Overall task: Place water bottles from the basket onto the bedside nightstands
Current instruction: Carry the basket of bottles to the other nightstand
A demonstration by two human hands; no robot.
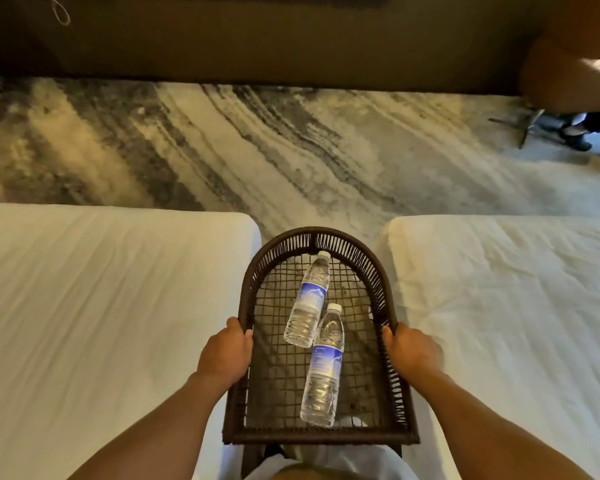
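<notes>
Your left hand (226, 353) is wrapped over the left side rail of the dark brown woven wicker basket (315, 237), thumb hooked inside the rim, fingers curled under and out of sight. Your right hand (411, 351) clamps the right rail the same way, level with the left. Both grips are closed tight on the rim, and the basket hangs between them at about waist height.

Two clear plastic water bottles with blue labels and white caps lie flat on the open mesh floor, between your hands. The far bottle (308, 301) sits ahead of both grips, cap pointing away from you, base reaching back to the line between your thumbs. The near bottle (324, 367) lies behind that line, closer to your body, cap forward. Its shoulder touches the far bottle's base. Both tilt slightly right of the basket's long axis.

White-sheeted bed (101, 306) outboard of your left grip, second white bed (516, 306) outboard of your right. Grey-and-cream streaked carpet (257, 150) runs ahead of the basket's rounded front.
</notes>
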